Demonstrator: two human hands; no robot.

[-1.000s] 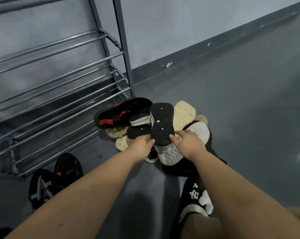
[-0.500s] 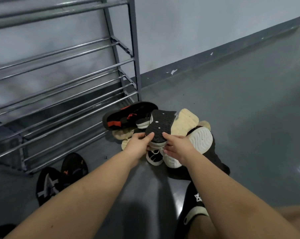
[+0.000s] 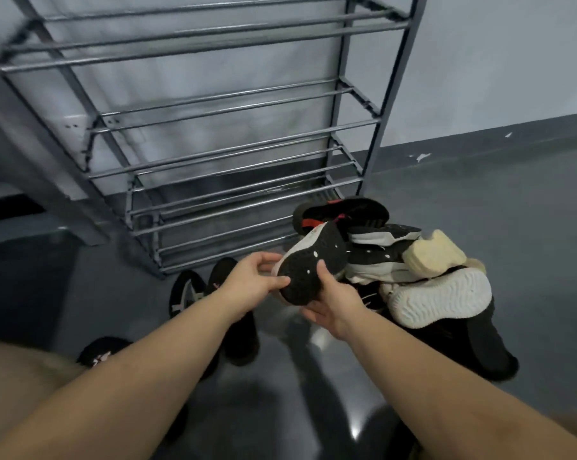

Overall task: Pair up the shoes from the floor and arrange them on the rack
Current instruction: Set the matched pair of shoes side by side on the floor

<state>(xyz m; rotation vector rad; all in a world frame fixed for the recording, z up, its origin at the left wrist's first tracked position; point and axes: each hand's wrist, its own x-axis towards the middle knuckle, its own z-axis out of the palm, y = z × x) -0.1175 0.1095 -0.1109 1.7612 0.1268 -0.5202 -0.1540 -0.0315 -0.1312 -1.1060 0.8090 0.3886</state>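
Both hands hold a white sneaker with a black dotted sole [image 3: 313, 260], sole turned toward me, lifted off the pile. My left hand [image 3: 254, 277] grips its left edge, and my right hand [image 3: 333, 300] cups it from below and the right. A pile of shoes [image 3: 413, 260] lies on the floor to the right: a matching black-soled sneaker [image 3: 380, 257], a cream sandal [image 3: 433, 254], a white-soled black shoe [image 3: 443, 297] and a black sandal with red marks [image 3: 343, 210]. The grey metal shoe rack [image 3: 234, 154] stands behind, with bare shelves.
A pair of black sandals with white and red marks [image 3: 194, 290] lies on the floor in front of the rack. Another black shoe with a white mark [image 3: 101, 353] sits near my left forearm. The grey floor [image 3: 513, 210] stretches right, and a wall stands behind the rack.
The sneaker has come up off the pile and moved left toward the rack, held in both hands. My view has swung left, bringing more of the rack into sight.
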